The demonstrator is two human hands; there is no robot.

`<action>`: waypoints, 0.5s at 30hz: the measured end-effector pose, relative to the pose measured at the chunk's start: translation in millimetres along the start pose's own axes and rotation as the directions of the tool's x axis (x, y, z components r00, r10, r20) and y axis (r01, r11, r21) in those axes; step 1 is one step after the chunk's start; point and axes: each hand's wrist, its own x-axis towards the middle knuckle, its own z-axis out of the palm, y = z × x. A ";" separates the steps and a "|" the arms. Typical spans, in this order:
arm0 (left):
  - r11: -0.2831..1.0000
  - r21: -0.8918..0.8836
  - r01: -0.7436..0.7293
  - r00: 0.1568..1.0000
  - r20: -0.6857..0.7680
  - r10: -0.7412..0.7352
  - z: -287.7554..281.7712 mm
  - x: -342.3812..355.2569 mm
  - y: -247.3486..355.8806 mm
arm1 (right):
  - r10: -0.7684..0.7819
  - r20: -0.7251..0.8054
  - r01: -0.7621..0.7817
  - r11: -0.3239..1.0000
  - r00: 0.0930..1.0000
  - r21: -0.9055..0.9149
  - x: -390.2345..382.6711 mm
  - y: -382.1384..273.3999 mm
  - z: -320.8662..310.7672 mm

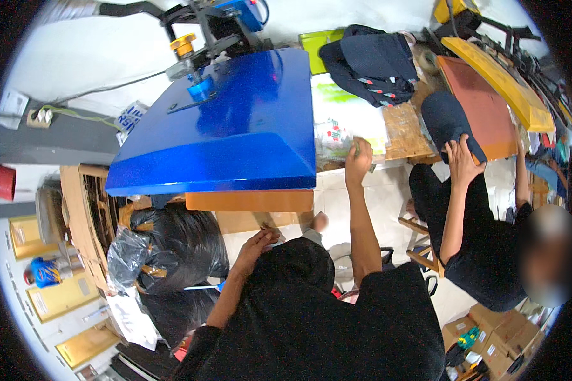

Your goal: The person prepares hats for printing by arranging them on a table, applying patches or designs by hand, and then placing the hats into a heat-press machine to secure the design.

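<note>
My right hand reaches to the near edge of the worktable, its fingers curled at clear film sheets with small red and green prints. What lies between those fingers, if anything, I cannot make out. Low in front of me, below the heat press, my left hand has its fingers bent together by a small pale bit too indistinct to name. The heat press has a big blue upper cover and an orange-brown lower board. Dark caps with small red and white marks are piled behind the sheets.
At the right a co-worker in black holds a dark cap beside another press with a yellow top. Black plastic bags stand at left, near stacked cardboard. A wooden stool and cardboard boxes are at right.
</note>
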 end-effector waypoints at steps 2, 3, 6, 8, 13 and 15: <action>1.000 -0.012 -0.007 1.000 0.028 0.008 0.3 -4.1 8.0 | -0.017 0.030 0.016 0.999 0.999 0.041 -24.4 -2.9 -8.6; 1.000 -0.017 -0.018 1.000 0.021 0.018 -6.0 -7.1 15.0 | -0.030 0.056 0.026 0.997 0.998 0.068 -37.2 -0.9 -11.7; 0.913 0.386 -0.130 0.990 -0.006 0.143 -40.6 0.7 40.8 | 0.260 0.130 -0.291 0.880 0.957 0.375 -80.0 35.9 -22.9; 0.839 0.523 -0.152 0.943 -0.178 0.281 -96.1 -16.1 14.3 | 0.328 0.223 -0.376 0.898 0.918 0.230 -111.9 -1.1 -34.0; 0.849 0.486 -0.208 0.662 -0.569 0.488 -232.9 -26.5 -26.1 | 0.420 0.380 -0.484 0.870 0.824 0.089 -191.5 -23.9 -44.8; 0.881 0.407 -0.239 0.543 -0.697 0.469 -264.9 -6.3 7.4 | 0.388 0.546 -0.498 0.865 0.742 0.062 -226.0 -1.6 -40.3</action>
